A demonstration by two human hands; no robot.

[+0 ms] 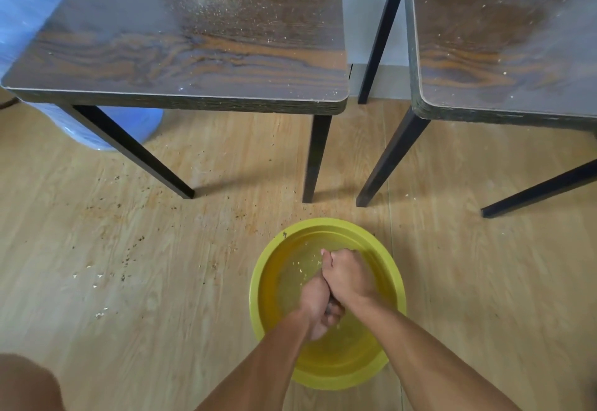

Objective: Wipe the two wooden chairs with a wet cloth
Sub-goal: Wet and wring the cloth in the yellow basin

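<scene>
Two dark wooden chairs with black legs stand side by side, the left chair (181, 42) and the right chair (504, 38); crumbs and dust speckle both seats. In front of them on the floor sits a yellow basin (263, 284) with water in it. Both hands are clenched together over the water: my left hand (318, 308) and my right hand (347, 276) squeeze a dark cloth (330, 306), of which only a sliver shows between the fists. Bits of debris float in the water.
Crumbs are scattered over the light wooden floor (135, 249) left of the basin. A blue plastic-wrapped bundle (106, 129) stands behind the left chair's legs. My knee (26, 384) shows at the bottom left. A white wall runs behind the chairs.
</scene>
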